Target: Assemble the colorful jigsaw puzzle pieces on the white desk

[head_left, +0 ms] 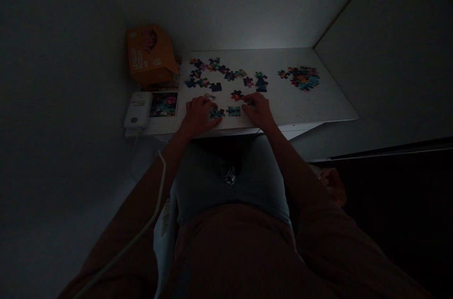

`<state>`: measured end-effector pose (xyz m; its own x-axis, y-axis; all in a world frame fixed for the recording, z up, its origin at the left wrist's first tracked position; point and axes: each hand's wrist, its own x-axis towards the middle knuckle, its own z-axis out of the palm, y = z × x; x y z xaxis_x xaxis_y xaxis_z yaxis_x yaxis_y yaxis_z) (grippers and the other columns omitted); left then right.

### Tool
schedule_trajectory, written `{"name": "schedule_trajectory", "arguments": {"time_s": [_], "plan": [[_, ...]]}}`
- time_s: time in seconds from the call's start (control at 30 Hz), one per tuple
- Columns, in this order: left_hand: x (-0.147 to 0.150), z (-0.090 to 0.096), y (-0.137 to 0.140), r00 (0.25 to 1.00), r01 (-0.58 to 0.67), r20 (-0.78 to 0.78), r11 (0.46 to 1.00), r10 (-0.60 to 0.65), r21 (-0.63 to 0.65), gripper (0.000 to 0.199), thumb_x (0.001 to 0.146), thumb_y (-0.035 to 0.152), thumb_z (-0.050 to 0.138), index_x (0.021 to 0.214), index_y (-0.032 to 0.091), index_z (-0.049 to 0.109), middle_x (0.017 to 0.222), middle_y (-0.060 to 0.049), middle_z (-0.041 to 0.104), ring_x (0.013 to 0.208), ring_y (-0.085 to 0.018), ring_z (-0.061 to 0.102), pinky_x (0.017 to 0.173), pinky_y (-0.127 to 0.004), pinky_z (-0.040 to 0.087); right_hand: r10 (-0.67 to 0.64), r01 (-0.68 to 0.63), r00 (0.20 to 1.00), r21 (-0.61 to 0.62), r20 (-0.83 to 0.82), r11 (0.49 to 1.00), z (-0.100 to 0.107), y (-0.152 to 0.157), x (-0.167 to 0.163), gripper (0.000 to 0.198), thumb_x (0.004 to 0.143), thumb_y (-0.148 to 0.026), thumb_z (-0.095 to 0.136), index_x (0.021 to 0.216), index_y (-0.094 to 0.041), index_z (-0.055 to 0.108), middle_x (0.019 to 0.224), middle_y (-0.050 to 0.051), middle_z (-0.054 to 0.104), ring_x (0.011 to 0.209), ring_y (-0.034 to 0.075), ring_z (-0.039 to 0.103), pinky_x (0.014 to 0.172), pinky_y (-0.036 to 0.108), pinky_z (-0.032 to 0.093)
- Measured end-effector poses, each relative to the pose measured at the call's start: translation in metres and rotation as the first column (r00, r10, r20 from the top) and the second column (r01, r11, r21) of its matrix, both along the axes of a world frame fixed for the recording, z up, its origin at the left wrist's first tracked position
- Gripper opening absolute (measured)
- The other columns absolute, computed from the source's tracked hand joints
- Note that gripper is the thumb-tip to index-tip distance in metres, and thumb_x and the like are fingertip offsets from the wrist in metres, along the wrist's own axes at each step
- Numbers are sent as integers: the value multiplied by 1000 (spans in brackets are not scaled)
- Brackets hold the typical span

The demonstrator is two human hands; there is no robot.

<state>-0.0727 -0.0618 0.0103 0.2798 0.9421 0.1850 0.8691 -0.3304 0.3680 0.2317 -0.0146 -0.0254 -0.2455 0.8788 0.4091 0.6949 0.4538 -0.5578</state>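
On the white table, my left hand [198, 116] curls around a teal, multicoloured puzzle piece [217, 113], which lies between its thumb and fingers near the front edge. A second teal piece [234, 111] is just to the right, between my two hands. My right hand [258, 109] rests low on the table with thumb and forefinger apart. Its forefinger tip is at the edge of a red puzzle piece [237, 95]. Behind the left fingers is a pale piece [209, 96], partly covered. The dim light hides the exact fingertip contact.
Loose and joined puzzle pieces [212, 67] spread across the back of the table [283, 105]. A heap of pieces [305, 78] lies at right. At left are an orange box [150, 56], a picture card [163, 104] and a white device [138, 109] with a cable [161, 186].
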Motion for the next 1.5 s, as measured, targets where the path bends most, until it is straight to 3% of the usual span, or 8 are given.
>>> {"name": "schedule_trajectory", "arguments": {"time_s": [0.17,0.33,0.7,0.83,0.97,1.2,1.33,1.5], "plan": [[1,0,0,1000,-16,0,1000,16,14,48,104,54,78,145,28,77,162,-18,69,156,-43,56,134,-64,42,-8,8,986,1,169,1000,0,-5,-9,32,106,-45,77,131,-27,86,140,17,79,135,43,70,118,64,48],[3,0,1,997,-77,7,997,77,24,49,107,50,73,150,26,72,161,-19,71,155,-43,58,133,-63,45,-19,16,983,14,182,1000,0,-7,-11,21,107,-46,77,111,-26,84,136,17,79,135,44,69,118,64,47],[8,3,-10,1000,12,-21,996,-10,87,34,113,53,69,133,29,83,144,-14,82,145,-39,68,128,-62,43,205,-205,964,-19,170,979,7,-6,-6,20,105,-47,89,105,-27,86,127,12,82,137,41,70,118,60,44],[33,1,-20,998,-61,14,993,60,96,48,108,65,76,140,29,81,154,-16,77,153,-42,62,135,-65,39,193,-193,969,-13,156,981,4,-5,-8,23,109,-50,81,109,-28,85,129,13,83,137,41,69,119,60,45],[47,-3,-17,980,-201,21,979,200,23,80,97,75,87,157,25,68,169,-24,66,160,-50,55,137,-70,38,80,-77,993,-40,91,996,4,3,-12,28,118,-44,62,120,-26,84,131,15,83,114,34,76,114,57,51],[-6,0,-12,984,-178,8,983,179,-52,101,82,73,102,164,28,65,169,-21,62,161,-47,54,136,-64,45,147,-132,973,-94,178,987,16,14,-59,35,113,-45,74,139,-26,87,143,18,79,133,40,73,118,59,49],[-38,0,-16,985,-169,22,983,171,-72,89,84,65,104,159,29,71,163,-18,67,157,-44,58,135,-62,47,189,-167,957,-115,219,979,18,16,-81,43,108,-50,85,144,-27,87,149,19,76,143,45,69,121,64,48],[-43,2,-20,978,-198,53,978,202,-69,64,91,56,101,146,30,81,158,-16,69,155,-42,60,135,-62,48,199,-182,961,-103,192,978,9,22,-62,31,112,-49,81,134,-31,91,144,17,77,140,44,71,121,68,49]]}}
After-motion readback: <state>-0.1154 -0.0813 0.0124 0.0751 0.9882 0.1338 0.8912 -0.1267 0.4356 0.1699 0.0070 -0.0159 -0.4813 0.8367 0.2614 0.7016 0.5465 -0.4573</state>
